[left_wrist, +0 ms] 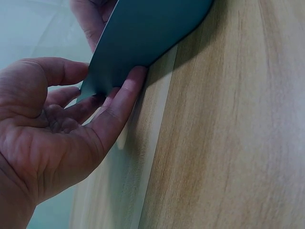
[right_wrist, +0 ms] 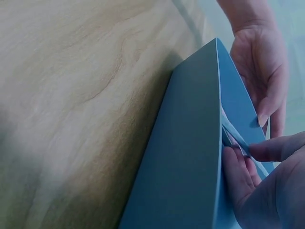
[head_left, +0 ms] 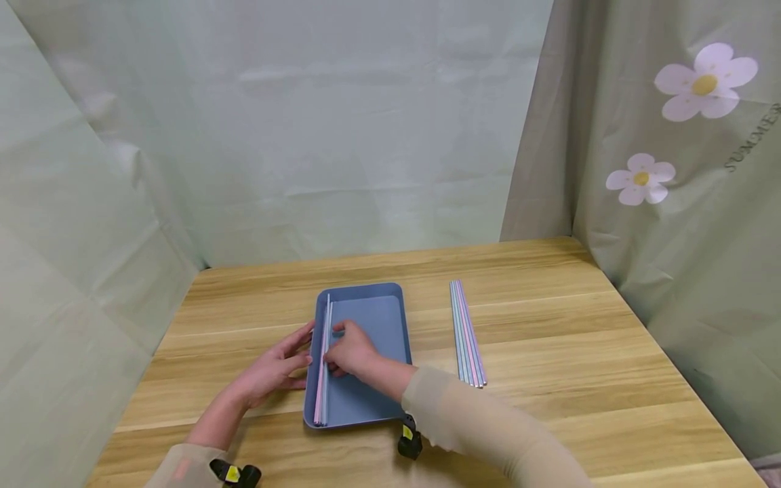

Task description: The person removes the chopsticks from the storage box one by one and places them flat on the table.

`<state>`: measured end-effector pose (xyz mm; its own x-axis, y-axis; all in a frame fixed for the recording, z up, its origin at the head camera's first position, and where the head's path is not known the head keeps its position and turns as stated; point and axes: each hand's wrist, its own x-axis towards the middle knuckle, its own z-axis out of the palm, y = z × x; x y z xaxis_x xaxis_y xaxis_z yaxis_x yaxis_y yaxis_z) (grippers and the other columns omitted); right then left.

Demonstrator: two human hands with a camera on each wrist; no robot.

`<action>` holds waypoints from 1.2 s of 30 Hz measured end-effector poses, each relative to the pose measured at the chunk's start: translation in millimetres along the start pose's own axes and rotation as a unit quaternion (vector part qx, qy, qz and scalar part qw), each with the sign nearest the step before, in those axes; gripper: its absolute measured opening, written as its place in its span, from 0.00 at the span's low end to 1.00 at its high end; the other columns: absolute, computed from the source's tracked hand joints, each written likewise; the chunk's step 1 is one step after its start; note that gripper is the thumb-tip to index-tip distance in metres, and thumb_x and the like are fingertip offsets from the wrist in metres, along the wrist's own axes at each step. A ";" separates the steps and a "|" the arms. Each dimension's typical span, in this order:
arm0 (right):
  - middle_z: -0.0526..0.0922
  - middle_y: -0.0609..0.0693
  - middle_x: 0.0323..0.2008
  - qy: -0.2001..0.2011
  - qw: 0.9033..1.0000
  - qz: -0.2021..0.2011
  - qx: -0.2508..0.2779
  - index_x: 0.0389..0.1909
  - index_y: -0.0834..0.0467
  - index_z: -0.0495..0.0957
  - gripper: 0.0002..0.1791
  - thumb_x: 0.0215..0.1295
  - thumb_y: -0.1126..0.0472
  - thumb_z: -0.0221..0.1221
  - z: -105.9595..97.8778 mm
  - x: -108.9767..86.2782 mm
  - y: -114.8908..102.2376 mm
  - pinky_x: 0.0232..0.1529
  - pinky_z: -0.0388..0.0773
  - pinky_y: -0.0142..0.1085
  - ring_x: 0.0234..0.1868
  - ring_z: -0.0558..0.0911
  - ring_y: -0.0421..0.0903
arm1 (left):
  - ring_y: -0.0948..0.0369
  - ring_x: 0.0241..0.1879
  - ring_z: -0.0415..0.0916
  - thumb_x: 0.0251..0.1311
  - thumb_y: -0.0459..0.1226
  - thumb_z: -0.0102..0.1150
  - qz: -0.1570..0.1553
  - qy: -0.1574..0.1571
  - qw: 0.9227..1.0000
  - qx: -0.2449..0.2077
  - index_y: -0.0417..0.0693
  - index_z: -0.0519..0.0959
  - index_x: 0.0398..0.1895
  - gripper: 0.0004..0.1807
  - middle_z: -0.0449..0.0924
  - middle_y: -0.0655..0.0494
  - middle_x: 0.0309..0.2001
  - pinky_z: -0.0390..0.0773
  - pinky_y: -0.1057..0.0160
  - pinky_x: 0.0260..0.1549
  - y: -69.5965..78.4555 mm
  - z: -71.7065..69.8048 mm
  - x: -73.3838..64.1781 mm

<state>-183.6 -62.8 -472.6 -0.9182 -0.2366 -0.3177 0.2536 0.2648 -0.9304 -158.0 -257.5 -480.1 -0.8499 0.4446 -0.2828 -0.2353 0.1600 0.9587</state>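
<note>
A blue rectangular tray (head_left: 372, 393) lies on the wooden table. Along its left wall runs a small bundle of pink and pale blue chopsticks (head_left: 321, 400), lengthwise. My right hand (head_left: 352, 350) reaches into the tray and holds the chopsticks near their middle, its thumb (right_wrist: 274, 149) on one side and fingers curled at the other. Outside the tray, my left hand (head_left: 271, 369) rests against the left wall with loosely extended fingers. In the left wrist view, the thumb (left_wrist: 69, 71) meets the rim and a fingertip touches low on the wall.
Right of the tray, several more chopsticks (head_left: 466, 335) in blue, pink and purple lie side by side on the table (head_left: 549, 339). Pale curtains (head_left: 366, 135) hang behind and at both sides, the right one (head_left: 671, 271) printed with flowers.
</note>
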 end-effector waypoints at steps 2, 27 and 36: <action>0.81 0.54 0.28 -0.004 1.000 -0.007 0.018 0.64 0.61 0.70 0.32 0.58 0.77 0.66 -1.4 -1.5 0.6 0.23 0.84 0.41 0.24 0.83 0.49 | 0.35 0.75 0.49 0.77 0.32 0.47 0.002 -0.002 1.000 0.000 0.55 0.39 0.85 0.41 0.31 0.42 0.83 0.80 0.43 0.53 -0.1 -0.1 0.2; 0.74 0.53 0.36 -0.010 0.996 -0.042 0.082 0.70 0.59 0.70 0.33 0.64 0.76 0.61 -29.9 -6.2 -1.0 0.25 0.86 0.44 0.30 0.81 0.49 | 0.35 0.74 0.53 0.77 0.33 0.48 -0.003 0.005 1.000 0.010 0.57 0.41 0.85 0.41 0.34 0.41 0.82 0.81 0.43 0.52 2.7 0.5 -0.2; 0.74 0.54 0.36 -0.020 0.995 -0.045 0.089 0.71 0.60 0.69 0.34 0.64 0.77 0.61 -46.2 -8.6 -1.8 0.25 0.86 0.44 0.30 0.82 0.49 | 0.36 0.75 0.52 0.76 0.33 0.50 -0.013 0.015 1.000 0.007 0.60 0.43 0.85 0.41 0.35 0.42 0.83 0.81 0.43 0.52 5.0 1.6 -2.3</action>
<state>-190.2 -18.1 -459.7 -0.9277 -0.2903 -0.2347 0.2233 0.0721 -0.9721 -156.4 -256.3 -474.8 -0.8576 0.4132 -0.3062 -0.2505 0.1843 0.9504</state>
